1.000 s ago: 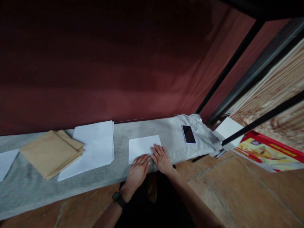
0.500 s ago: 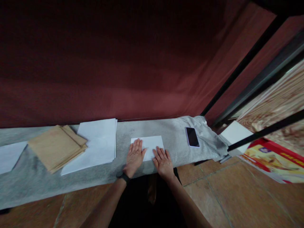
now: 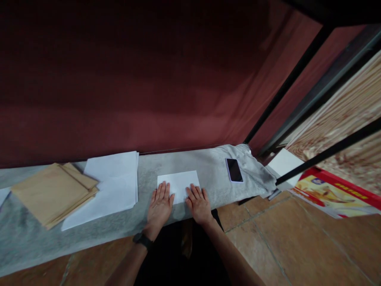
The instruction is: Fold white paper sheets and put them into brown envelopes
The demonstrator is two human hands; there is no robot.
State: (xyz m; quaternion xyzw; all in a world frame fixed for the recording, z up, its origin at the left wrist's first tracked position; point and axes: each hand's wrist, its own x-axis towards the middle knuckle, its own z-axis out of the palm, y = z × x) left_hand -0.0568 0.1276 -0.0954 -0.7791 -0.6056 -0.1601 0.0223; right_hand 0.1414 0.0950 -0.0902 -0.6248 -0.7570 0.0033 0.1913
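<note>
A white sheet of paper point(image 3: 180, 182), seemingly folded, lies on the grey cloth-covered bench in front of me. My left hand point(image 3: 160, 204) rests flat on its left part, fingers stretched out and a dark watch on the wrist. On the lower right part lies my right hand point(image 3: 199, 204), palm down with the fingers slightly spread. Neither hand grips anything. The sheet's near corners are hidden under the hands.
To the left a stack of white paper point(image 3: 119, 184) lies partly beneath several brown envelopes point(image 3: 50, 192). A phone point(image 3: 234, 171) sits right of the sheet on the grey cloth point(image 3: 208, 159). Black metal bars point(image 3: 291, 79) and a red-yellow box point(image 3: 336, 192) are at the right.
My hands were close together at the sheet's lower edge; they have since moved apart. The left hand slid up to the left part, then slightly back down. The camera view shifted a little.
</note>
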